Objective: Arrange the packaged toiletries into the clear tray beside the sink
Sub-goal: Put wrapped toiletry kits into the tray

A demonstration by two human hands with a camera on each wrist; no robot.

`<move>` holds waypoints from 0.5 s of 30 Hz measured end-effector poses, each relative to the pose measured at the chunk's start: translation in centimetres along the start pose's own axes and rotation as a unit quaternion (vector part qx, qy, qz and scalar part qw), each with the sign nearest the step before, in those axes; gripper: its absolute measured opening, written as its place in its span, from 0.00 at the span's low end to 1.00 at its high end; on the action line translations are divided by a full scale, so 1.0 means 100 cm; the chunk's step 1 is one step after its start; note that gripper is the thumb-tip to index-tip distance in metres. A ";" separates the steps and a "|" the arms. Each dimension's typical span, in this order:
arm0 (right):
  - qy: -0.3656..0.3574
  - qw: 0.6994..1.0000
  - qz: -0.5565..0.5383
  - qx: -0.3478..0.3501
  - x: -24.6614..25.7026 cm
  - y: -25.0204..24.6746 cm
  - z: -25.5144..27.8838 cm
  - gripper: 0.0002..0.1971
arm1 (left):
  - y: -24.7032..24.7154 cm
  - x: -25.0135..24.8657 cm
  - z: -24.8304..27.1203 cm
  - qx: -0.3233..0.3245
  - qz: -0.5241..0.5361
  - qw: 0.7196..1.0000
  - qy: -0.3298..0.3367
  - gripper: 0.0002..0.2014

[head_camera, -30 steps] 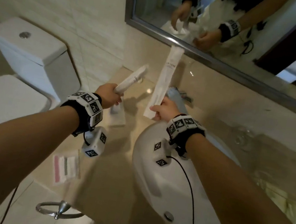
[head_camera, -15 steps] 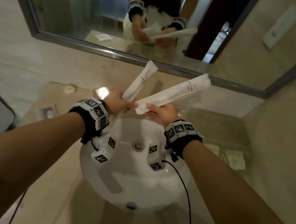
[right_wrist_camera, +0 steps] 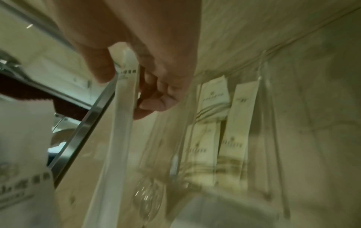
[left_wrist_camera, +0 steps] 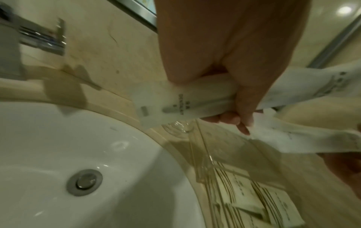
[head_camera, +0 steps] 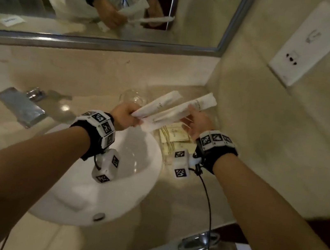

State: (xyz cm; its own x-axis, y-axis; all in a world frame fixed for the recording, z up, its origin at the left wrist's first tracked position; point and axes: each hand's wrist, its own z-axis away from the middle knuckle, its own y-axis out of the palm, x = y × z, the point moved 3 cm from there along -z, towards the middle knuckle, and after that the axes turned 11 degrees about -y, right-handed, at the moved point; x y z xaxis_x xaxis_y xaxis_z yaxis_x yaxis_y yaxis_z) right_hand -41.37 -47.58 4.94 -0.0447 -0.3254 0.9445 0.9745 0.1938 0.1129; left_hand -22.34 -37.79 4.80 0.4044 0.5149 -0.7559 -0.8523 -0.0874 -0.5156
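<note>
Head view: the left hand grips one white packet, the right hand pinches a longer packet. Both packets hang above the clear tray, right of the sink.

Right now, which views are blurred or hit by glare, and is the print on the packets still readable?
Head view: dim, warm light, wide-angle bending at the mirror, mild blur; packet print unreadable. Left wrist view: the sharpest, with dark print showing on the packet in the left hand, and glare spots on the sink. Right wrist view: heavy motion blur; tray and sachets streaked.
</note>
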 end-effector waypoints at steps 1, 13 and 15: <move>-0.004 1.000 -0.003 -0.021 0.001 -0.013 -0.004 0.07 | 0.009 -0.003 -0.005 0.007 -0.009 1.000 0.000 0.08; 0.070 0.979 0.105 -0.159 -0.041 -0.131 -0.026 0.18 | 0.083 -0.024 -0.037 0.020 -0.033 0.998 -0.040 0.05; 0.096 0.973 0.127 -0.165 -0.053 -0.137 -0.030 0.20 | 0.088 -0.021 -0.042 0.016 -0.022 0.999 -0.045 0.05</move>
State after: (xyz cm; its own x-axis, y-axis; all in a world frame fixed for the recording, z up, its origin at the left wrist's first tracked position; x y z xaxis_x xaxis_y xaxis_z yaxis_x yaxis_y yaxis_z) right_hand -53.86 -51.30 -2.51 0.2175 -0.4798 0.8500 0.9677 -0.0078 -0.2520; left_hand -29.30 -43.20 0.12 0.4103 0.5931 -0.6928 -0.8453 -0.0376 -0.5329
